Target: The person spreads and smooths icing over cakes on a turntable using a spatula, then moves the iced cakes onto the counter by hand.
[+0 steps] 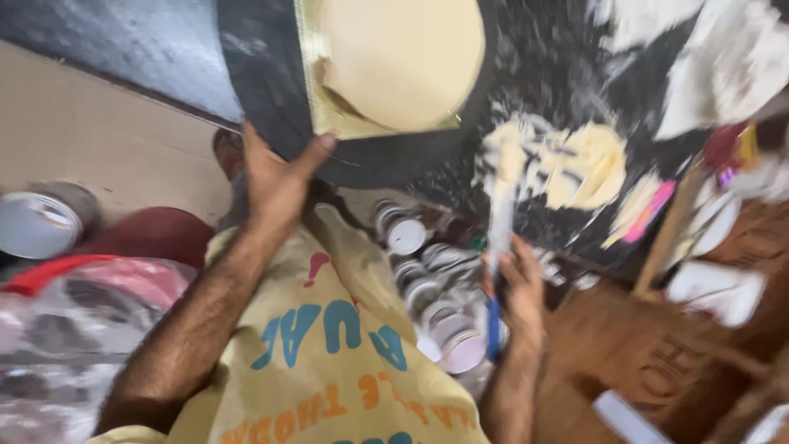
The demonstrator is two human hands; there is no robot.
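A round cream-coloured cake (407,62) sits on a square gold board (329,115), which rests on a dark round turntable (271,107) at the top middle of the head view; the cake's side is smooth and pale, and its upper edge runs out of the picture. The left hand (275,177) grips the near rim of the turntable, thumb lying along the edge beside the board's corner and fingers curled beneath; it is closed on the rim. The right hand (518,288) is wrapped tight round the blue handle of a long spatula (499,247), whose blade points up toward a heap of pale yellow cream (575,164) smeared on the dark, white-dusted worktop (542,74) just right of the turntable; the blade's tip is coated with the same cream; the picture is blurred, so whether it touches the heap I cannot tell. The two hands are well apart, one on each side of the person's yellow printed shirt (329,362). Between the forearms, below the worktop's edge, lie several round white-lidded tubs (427,288). To the far left stands a white-lidded bucket (37,222) above crumpled clear plastic (74,345); at the right a brown cardboard box (657,362) lies near white scraps.
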